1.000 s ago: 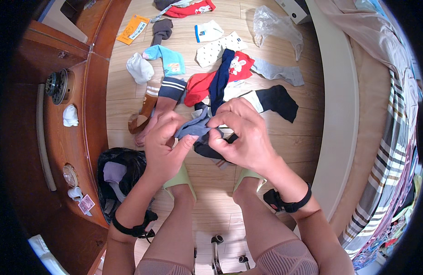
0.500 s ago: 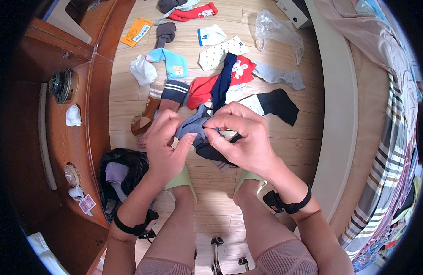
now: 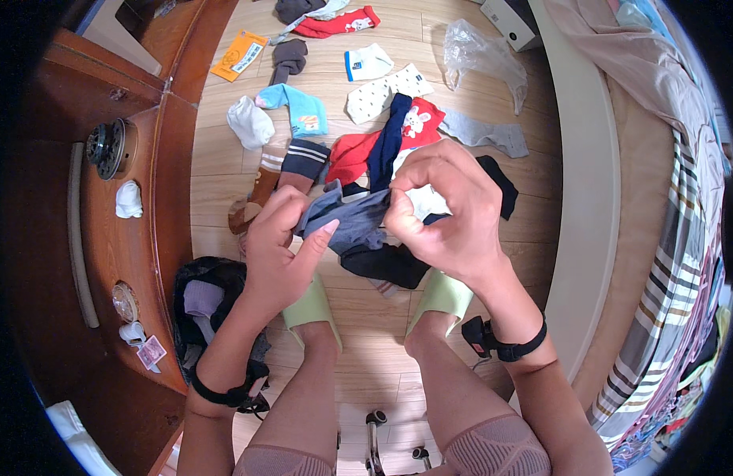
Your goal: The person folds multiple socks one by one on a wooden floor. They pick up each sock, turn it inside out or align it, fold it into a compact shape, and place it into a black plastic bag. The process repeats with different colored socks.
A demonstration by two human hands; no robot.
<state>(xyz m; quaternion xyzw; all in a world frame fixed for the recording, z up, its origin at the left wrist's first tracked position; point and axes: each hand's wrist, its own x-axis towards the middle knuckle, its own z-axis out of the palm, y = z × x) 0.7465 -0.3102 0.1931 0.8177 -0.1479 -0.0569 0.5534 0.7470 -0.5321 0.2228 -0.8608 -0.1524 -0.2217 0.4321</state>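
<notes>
A grey-blue sock (image 3: 350, 218) is stretched between my hands, above the floor. My left hand (image 3: 283, 254) pinches its left end between thumb and fingers. With thumb and forefinger, my right hand (image 3: 454, 214) grips the other end. Below the sock lies a black sock (image 3: 386, 264). Just beyond are a navy sock (image 3: 388, 147), a red sock with a rabbit (image 3: 352, 155), a dark sock with white stripes (image 3: 304, 164) and a brown sock (image 3: 265, 184). Farther off rest a light-blue sock (image 3: 309, 119), a white balled sock (image 3: 250, 123) and a dotted white sock (image 3: 390, 91).
A black bag (image 3: 223, 274) with socks inside stands left of my legs. The wooden cabinet (image 3: 169, 198) borders the left, the bed frame (image 3: 577, 222) the right. A clear plastic bag (image 3: 481, 59) and an orange packet (image 3: 238, 55) lie far off. My feet wear green slippers (image 3: 442, 297).
My right hand has moved right and slightly away, drawing the grey-blue sock out from a bunch to a stretched length. My left hand keeps its pinch in nearly the same place.
</notes>
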